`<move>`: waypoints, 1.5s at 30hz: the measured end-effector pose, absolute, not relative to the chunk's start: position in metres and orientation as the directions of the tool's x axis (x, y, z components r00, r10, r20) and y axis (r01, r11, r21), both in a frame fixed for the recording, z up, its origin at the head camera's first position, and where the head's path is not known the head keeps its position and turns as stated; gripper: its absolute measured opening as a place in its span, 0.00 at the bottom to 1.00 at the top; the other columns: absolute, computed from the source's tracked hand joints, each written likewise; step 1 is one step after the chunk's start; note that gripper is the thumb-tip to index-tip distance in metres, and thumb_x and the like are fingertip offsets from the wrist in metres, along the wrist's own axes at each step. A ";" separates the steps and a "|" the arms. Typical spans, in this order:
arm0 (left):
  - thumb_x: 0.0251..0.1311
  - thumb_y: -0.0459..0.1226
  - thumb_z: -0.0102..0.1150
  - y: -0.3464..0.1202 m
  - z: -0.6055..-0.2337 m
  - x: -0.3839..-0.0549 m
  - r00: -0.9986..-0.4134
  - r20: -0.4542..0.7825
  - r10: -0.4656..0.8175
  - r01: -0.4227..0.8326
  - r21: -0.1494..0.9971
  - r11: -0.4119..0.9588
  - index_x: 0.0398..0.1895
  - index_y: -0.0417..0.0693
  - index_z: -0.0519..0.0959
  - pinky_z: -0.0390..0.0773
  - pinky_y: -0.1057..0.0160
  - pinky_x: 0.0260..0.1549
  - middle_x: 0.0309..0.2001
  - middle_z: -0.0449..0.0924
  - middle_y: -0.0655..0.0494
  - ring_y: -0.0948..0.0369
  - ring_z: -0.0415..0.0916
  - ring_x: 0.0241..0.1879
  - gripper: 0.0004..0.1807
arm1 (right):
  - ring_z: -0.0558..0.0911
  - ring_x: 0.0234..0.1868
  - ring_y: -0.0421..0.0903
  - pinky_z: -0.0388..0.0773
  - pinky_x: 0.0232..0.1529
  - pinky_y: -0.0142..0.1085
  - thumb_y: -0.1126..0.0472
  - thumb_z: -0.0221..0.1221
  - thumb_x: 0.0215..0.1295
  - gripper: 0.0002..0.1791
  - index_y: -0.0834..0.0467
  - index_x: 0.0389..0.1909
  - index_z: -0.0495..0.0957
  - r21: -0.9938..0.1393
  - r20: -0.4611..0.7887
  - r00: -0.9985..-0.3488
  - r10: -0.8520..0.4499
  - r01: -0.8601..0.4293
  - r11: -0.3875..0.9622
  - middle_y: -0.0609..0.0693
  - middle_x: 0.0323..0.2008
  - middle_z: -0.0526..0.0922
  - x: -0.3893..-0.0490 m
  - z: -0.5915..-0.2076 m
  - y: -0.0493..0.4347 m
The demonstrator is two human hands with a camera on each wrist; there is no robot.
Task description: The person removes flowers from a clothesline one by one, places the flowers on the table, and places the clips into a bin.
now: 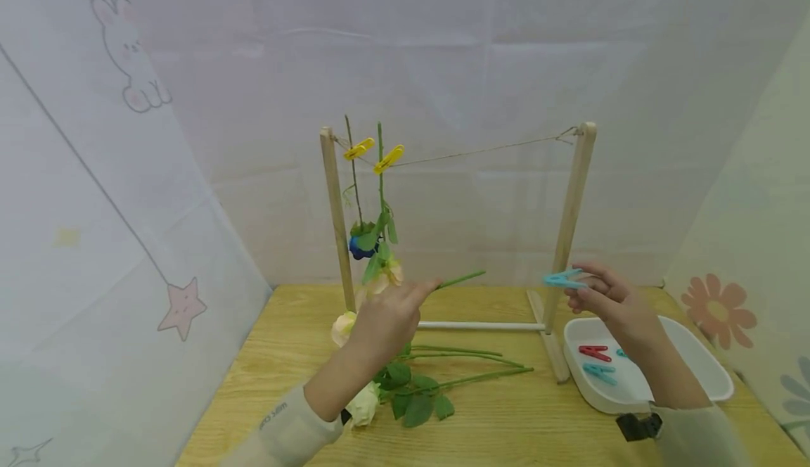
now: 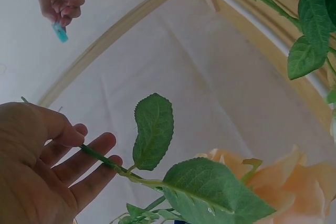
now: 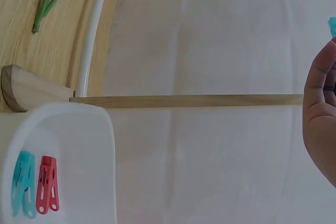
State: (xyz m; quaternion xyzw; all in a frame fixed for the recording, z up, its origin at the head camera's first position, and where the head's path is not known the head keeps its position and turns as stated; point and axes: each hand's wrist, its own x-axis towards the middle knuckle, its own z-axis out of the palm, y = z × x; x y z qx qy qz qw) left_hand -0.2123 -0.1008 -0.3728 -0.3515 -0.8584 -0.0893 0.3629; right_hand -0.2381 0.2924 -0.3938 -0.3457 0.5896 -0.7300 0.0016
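My left hand [image 1: 384, 321] pinches the green stem [image 1: 462, 279] of a peach artificial rose [image 2: 302, 195] between thumb and fingers. The stem's bare end points right, and its leaves and bloom lie on the other side of the hand. Held up over the white tray's left side, my right hand [image 1: 623, 312] pinches a light blue clothespin [image 1: 562, 280] by its handles. Behind the left hand, a blue rose [image 1: 363, 244] and a pale peach rose [image 1: 391, 270] hang head down from a string [image 1: 474, 152], each clipped by a yellow clothespin [image 1: 359, 148].
The string spans two wooden posts [image 1: 574, 207] joined low down by a white rod [image 1: 481, 325]. Several roses with green stems [image 1: 465, 380] lie on the wooden table [image 1: 493, 432]. At right, a white tray [image 1: 709, 375] holds a red clothespin [image 1: 595, 353] and blue ones.
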 end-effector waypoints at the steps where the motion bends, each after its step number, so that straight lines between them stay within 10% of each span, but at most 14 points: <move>1: 0.56 0.22 0.63 -0.101 -0.375 -0.212 -0.499 0.675 0.543 0.668 -0.100 0.738 0.64 0.52 0.77 0.57 0.74 0.13 0.43 0.87 0.56 0.65 0.69 0.17 0.31 | 0.86 0.45 0.44 0.85 0.47 0.34 0.81 0.39 0.75 0.25 0.66 0.70 0.65 -0.862 0.502 -0.759 -0.414 -0.402 -0.308 0.53 0.48 0.85 -0.238 -0.395 0.295; 20: 0.58 0.24 0.68 -0.086 -0.408 -0.213 -0.537 0.609 0.584 0.624 -0.179 0.761 0.64 0.53 0.77 0.67 0.73 0.11 0.50 0.87 0.57 0.60 0.87 0.36 0.31 | 0.86 0.48 0.45 0.82 0.53 0.33 0.81 0.36 0.76 0.27 0.66 0.72 0.63 -0.881 0.456 -0.790 -0.411 -0.335 -0.335 0.53 0.49 0.86 -0.222 -0.419 0.337; 26: 0.58 0.29 0.72 -0.080 -0.421 -0.217 -0.516 0.572 0.637 0.581 -0.313 0.752 0.66 0.53 0.75 0.86 0.65 0.27 0.56 0.84 0.57 0.58 0.87 0.43 0.32 | 0.87 0.49 0.45 0.82 0.54 0.32 0.81 0.35 0.76 0.28 0.64 0.71 0.65 -0.890 0.430 -0.817 -0.385 -0.311 -0.334 0.53 0.48 0.86 -0.215 -0.427 0.350; 33: 0.63 0.35 0.69 -0.076 -0.439 -0.219 -0.508 0.491 0.708 0.479 -0.522 0.706 0.72 0.57 0.70 0.87 0.60 0.38 0.63 0.79 0.57 0.56 0.85 0.48 0.34 | 0.87 0.50 0.45 0.82 0.54 0.33 0.81 0.34 0.76 0.26 0.64 0.69 0.67 -0.888 0.419 -0.835 -0.358 -0.293 -0.354 0.54 0.49 0.86 -0.214 -0.434 0.358; 45: 0.63 0.39 0.70 -0.063 -0.463 -0.221 -0.539 0.382 0.751 0.518 -0.553 0.653 0.71 0.63 0.69 0.88 0.56 0.41 0.61 0.80 0.57 0.53 0.84 0.49 0.34 | 0.86 0.49 0.44 0.82 0.54 0.33 0.80 0.35 0.77 0.27 0.63 0.69 0.69 -0.898 0.385 -0.873 -0.300 -0.280 -0.339 0.52 0.51 0.84 -0.210 -0.446 0.371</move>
